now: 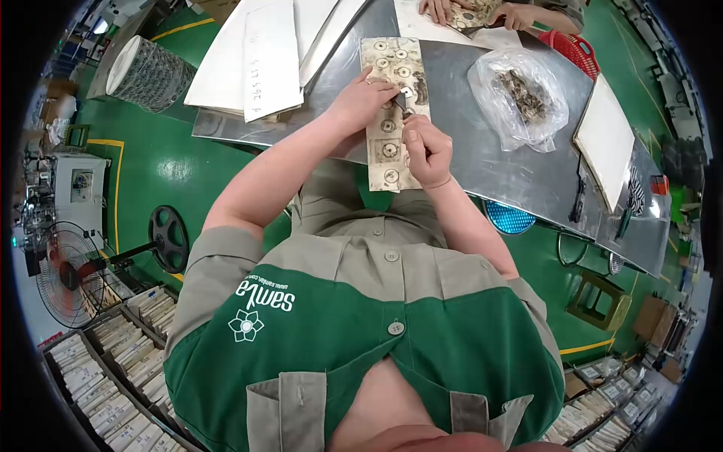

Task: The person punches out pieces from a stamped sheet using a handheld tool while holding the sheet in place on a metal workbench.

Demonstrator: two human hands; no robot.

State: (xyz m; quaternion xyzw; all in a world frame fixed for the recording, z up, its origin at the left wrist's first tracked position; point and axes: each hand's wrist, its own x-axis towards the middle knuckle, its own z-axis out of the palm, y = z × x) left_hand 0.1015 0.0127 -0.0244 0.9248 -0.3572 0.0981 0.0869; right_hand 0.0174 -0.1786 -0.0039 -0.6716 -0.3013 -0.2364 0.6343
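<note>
One metal surface (456, 135) carries most of the things, and one stained board (379, 135) lies on it, its near end jutting past the edge toward the person's lap. One green-and-beige shirt (343, 294) is nearer the wearer than the board. Left of the board lie at least three white sheets (218, 60), overlapping; right of it, beyond a bag, lies one white panel (606, 143). That one clear plastic bag (553, 113), right of the board, contains brown scraps (525, 96). One red basket (568, 51) stands farther right and beyond the board. Past the board's far end are two hands of another person (514, 16), at a second patterned piece (471, 15).

The left hand (365, 102) rests on the board, fingers near the blade; whether its grip is closed I cannot tell. The right hand (428, 149), over the board's right side, has its grip wrapped around one dark-bladed tool (402, 100). At least seven printed circles show on the board.

The top white sheet bears handwriting, seemingly "265 LT". Upside-down white shirt lettering reads "samla", over a smaller "www." line, beside one flower outline.
</note>
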